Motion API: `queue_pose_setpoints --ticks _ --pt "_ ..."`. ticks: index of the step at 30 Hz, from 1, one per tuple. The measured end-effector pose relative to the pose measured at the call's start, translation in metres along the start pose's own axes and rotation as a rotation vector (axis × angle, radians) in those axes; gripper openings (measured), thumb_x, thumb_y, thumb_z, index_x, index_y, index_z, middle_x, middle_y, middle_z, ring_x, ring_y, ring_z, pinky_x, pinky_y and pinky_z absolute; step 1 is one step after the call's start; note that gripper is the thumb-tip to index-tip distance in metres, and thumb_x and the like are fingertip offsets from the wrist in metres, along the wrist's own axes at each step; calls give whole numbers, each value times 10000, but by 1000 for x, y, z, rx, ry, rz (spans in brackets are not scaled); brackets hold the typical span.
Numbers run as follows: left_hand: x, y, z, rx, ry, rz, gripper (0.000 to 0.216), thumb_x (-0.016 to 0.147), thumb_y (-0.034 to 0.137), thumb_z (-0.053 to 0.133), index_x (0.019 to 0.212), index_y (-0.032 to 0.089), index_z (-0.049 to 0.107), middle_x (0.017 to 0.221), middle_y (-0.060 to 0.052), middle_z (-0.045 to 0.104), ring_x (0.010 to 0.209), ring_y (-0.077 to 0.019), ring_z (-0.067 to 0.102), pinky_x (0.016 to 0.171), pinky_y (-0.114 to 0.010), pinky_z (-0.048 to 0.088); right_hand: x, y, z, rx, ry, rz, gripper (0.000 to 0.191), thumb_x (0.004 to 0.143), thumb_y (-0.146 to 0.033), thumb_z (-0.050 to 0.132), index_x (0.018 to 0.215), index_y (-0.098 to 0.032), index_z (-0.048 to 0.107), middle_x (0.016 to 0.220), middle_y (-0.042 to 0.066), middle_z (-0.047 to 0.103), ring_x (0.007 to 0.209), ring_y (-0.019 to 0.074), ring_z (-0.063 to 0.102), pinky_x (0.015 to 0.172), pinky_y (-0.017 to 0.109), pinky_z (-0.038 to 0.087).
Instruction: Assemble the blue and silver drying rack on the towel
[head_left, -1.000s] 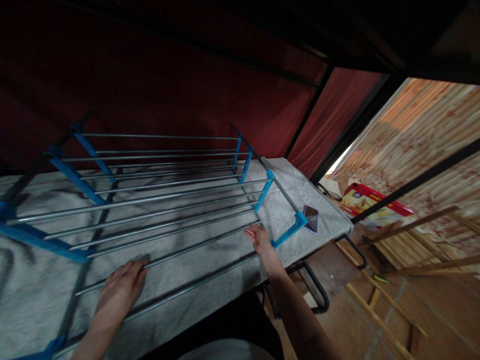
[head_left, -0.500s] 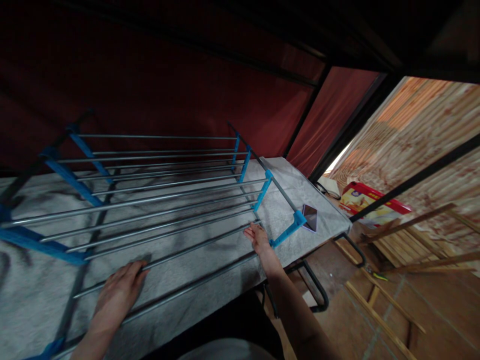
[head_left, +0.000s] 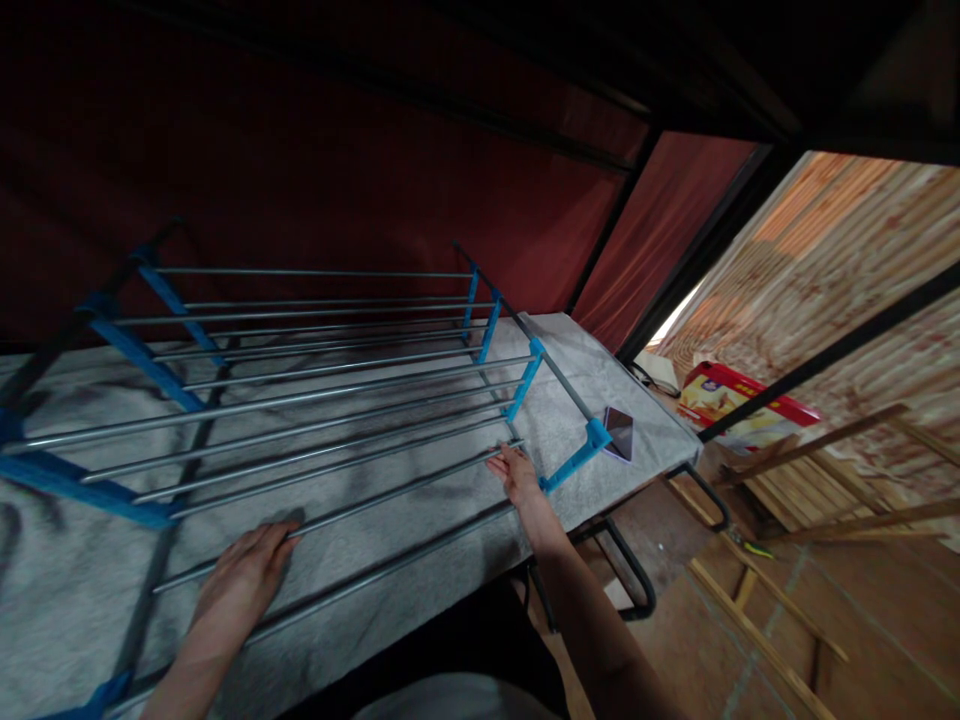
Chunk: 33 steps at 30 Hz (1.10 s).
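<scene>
A rack [head_left: 315,400] of grey metal tubes and blue plastic brackets [head_left: 574,462] lies across a cloth-covered surface. My left hand [head_left: 244,572] is closed from above around a metal tube [head_left: 397,492] near its left end. Close to that tube's right end, my right hand [head_left: 514,472] grips it between thumb and fingers. Both ends of this tube stick out past my hands, and its left end lies over the rack's dark side bar [head_left: 150,590]. Nearer to my body runs another tube [head_left: 390,572], roughly parallel and apart from it.
Grey cloth [head_left: 585,370] covers the table. A phone [head_left: 619,432] lies beyond the right bracket. Black metal loops [head_left: 634,575] jut from the table's near side. On the floor at right are a red and yellow box [head_left: 739,400] and wooden frames [head_left: 772,620]. A dark red wall [head_left: 322,190] stands behind.
The tube in my hands has shifted very slightly to the right, and my left hand has moved a little with it. The rack has stayed in place.
</scene>
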<state>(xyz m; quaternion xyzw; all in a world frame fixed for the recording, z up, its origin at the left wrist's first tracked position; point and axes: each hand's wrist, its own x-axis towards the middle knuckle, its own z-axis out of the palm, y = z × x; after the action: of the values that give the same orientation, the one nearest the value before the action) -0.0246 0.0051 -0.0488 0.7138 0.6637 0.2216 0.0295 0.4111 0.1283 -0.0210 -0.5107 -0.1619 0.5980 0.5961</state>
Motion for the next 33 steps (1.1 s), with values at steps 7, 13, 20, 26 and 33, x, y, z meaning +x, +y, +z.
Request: queue_pose_setpoints --ticks 7,13,20,26,33 --pt "1 0 2 -13 22 15 530 927 596 333 1057 210 673 1078 -112 742 1038 -279 677 998 -422 509 1 0 0 -6 3 9 340 660 -383 826 683 -242 518 577 -63 606 580 124 631 671 286 590" --pt "2 8 -4 -11 2 28 464 928 521 356 1054 226 690 1060 -88 754 1011 -265 694 978 -420 529 0 -3 3 -9 42 21 364 673 -362 837 657 -245 493 553 -68 586 566 127 623 650 288 592" --pt "1 12 -7 9 -31 16 430 928 453 375 1072 220 706 1097 -82 757 1042 -257 693 1000 -415 525 -3 -3 4 4 61 19 403 665 -367 851 668 -248 466 530 -73 593 554 128 618 662 300 596" --pt "3 16 -13 -7 -43 77 445 951 455 369 1130 206 692 1115 -81 752 1051 -246 686 985 -404 527 -7 -4 1 23 -36 -7 342 637 -341 844 672 -237 520 597 -65 631 596 127 637 726 314 597" --pt "4 26 -17 -4 -14 64 446 955 510 373 1072 210 682 1062 -87 746 1022 -246 682 985 -398 512 -23 -6 12 123 -237 73 204 620 -214 805 733 -219 635 785 4 742 782 176 697 801 339 590"
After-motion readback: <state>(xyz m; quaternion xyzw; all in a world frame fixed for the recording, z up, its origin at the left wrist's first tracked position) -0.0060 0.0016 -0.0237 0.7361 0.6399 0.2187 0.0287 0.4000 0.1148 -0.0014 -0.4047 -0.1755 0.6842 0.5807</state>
